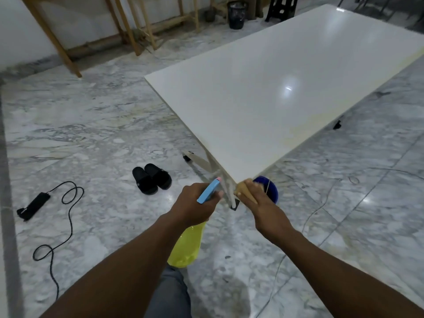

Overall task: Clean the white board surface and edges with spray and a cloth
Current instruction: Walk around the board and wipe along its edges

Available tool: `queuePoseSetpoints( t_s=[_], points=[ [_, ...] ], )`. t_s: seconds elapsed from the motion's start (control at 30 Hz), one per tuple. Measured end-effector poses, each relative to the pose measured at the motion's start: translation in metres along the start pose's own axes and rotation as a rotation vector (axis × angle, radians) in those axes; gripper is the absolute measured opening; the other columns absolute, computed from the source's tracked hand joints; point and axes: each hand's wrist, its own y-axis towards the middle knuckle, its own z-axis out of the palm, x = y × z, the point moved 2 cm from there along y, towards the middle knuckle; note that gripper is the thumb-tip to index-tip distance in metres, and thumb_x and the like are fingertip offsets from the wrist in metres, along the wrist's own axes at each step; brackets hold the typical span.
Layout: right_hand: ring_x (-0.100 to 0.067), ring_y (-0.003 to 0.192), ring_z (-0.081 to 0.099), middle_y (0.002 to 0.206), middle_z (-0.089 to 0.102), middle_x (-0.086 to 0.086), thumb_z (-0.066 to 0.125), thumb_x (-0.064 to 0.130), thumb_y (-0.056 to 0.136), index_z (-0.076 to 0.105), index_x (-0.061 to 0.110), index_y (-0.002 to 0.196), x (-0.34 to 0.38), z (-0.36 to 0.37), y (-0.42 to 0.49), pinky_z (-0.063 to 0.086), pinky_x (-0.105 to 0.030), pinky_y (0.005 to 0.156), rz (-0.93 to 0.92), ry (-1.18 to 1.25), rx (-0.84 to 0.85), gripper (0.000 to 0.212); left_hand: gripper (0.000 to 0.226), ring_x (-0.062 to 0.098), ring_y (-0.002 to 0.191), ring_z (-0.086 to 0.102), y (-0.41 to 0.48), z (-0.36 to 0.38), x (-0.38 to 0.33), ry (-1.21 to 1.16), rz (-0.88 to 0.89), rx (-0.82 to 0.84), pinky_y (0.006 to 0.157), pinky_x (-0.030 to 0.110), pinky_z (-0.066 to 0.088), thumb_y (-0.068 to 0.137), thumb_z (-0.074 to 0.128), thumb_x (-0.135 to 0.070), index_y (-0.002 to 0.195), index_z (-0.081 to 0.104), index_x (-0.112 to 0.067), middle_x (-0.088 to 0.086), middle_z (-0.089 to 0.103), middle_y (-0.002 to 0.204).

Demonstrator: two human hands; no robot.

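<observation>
A large glossy white board (pixel 286 83) lies flat on a stand, its near corner pointing at me. My left hand (pixel 195 203) is shut on a spray bottle (pixel 187 245) with a yellow body and a light blue head, the nozzle aimed at that near corner. My right hand (pixel 259 198) presses a tan cloth (pixel 244 189) against the corner's edge. Most of the cloth is hidden under my fingers.
A blue bucket (pixel 269 185) stands on the marble floor just behind my right hand. Black slippers (pixel 152 177) and a black power strip (pixel 34 205) with its cord lie to the left. Wooden frames and a black bin (pixel 237 14) line the far wall.
</observation>
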Motion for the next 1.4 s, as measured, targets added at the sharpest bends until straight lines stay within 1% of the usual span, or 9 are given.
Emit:
queuePoseSetpoints(
  t_s=[0.1,0.2,0.27,0.37,0.6,0.73,0.97,1.13,1.4],
  points=[
    [-0.010,0.104,0.059,0.146,0.049,-0.005,0.042,0.013,0.104,0.032,0.052,0.144,0.003,-0.045,-0.044,0.052,-0.032,0.082,0.413,0.673,0.022,0.057,0.042,0.029,0.054,0.075,-0.019,-0.003,-0.022,-0.005,-0.008,0.032,0.055,0.038,0.063,0.102,0.064,-0.034,0.063,0.049,-0.024,0.005,0.060,0.060],
    [-0.026,0.093,0.067,0.119,0.066,-0.014,0.056,0.020,0.096,0.056,0.020,0.129,-0.009,-0.082,-0.051,0.053,-0.035,0.073,0.930,1.347,-0.111,0.033,0.045,0.016,0.045,0.070,-0.024,-0.016,-0.045,0.034,-0.004,0.052,0.049,0.022,0.051,0.102,0.063,-0.037,0.063,0.048,-0.022,0.000,0.058,0.056],
    [-0.029,0.074,0.071,0.090,0.073,-0.016,0.078,0.031,0.075,0.069,0.004,0.106,-0.013,-0.104,-0.046,0.057,-0.034,0.063,0.973,1.829,-0.104,0.042,0.046,0.006,0.037,0.059,-0.021,-0.027,-0.058,0.065,-0.012,0.064,0.045,0.012,0.040,0.103,0.063,-0.037,0.064,0.047,-0.019,-0.002,0.055,0.054],
    [-0.033,0.081,0.072,0.104,0.072,-0.018,0.073,0.043,0.075,0.073,0.005,0.113,-0.017,-0.131,-0.022,0.061,-0.043,0.074,1.008,2.125,-0.157,0.053,0.043,0.003,0.036,0.057,-0.005,-0.045,-0.075,0.094,-0.030,0.100,0.042,0.010,0.038,0.103,0.064,-0.037,0.068,0.050,-0.016,0.001,0.059,0.058],
    [-0.037,0.104,0.067,0.124,0.067,-0.020,0.062,0.054,0.086,0.070,0.005,0.121,-0.037,-0.177,0.074,0.051,-0.050,0.094,1.027,2.112,-0.030,0.061,0.050,0.027,0.072,0.078,0.069,-0.071,-0.092,0.105,-0.098,0.181,0.063,0.025,0.052,0.098,0.068,-0.046,0.101,0.068,0.004,0.024,0.079,0.098],
    [-0.036,0.095,0.071,0.120,0.069,-0.020,0.061,0.052,0.087,0.071,0.003,0.119,-0.058,-0.207,0.128,0.058,-0.047,0.081,0.992,2.035,0.063,0.059,0.051,0.024,0.064,0.070,0.118,-0.073,-0.106,0.086,-0.114,0.193,0.069,0.038,0.058,0.096,0.069,-0.047,0.100,0.066,0.004,0.020,0.073,0.086],
    [-0.036,0.090,0.071,0.110,0.071,-0.020,0.057,0.051,0.087,0.073,0.005,0.117,-0.101,-0.221,0.197,0.058,-0.044,0.082,0.972,1.932,0.220,0.057,0.039,0.018,0.053,0.073,0.175,-0.078,-0.140,0.022,-0.151,0.175,0.064,0.031,0.061,0.096,0.071,-0.047,0.087,0.062,-0.009,0.018,0.076,0.088],
    [-0.038,0.103,0.067,0.122,0.068,-0.022,0.055,0.054,0.088,0.071,0.005,0.120,-0.120,-0.207,0.264,0.046,-0.047,0.101,0.922,1.838,0.497,0.060,0.038,0.024,0.064,0.080,0.188,-0.075,-0.145,0.000,-0.264,0.060,0.057,0.023,0.054,0.096,0.070,-0.049,0.078,0.055,-0.019,-0.002,0.062,0.065],
    [-0.040,0.112,0.060,0.128,0.061,-0.025,0.046,0.056,0.092,0.061,0.002,0.132,-0.119,-0.196,0.325,0.046,-0.048,0.103,0.661,1.588,1.163,0.069,0.046,0.033,0.067,0.078,0.153,-0.012,-0.177,-0.180,-0.576,-0.258,0.072,0.048,0.067,0.094,0.071,-0.046,0.086,0.063,-0.001,0.007,0.065,0.070]
  ],
)
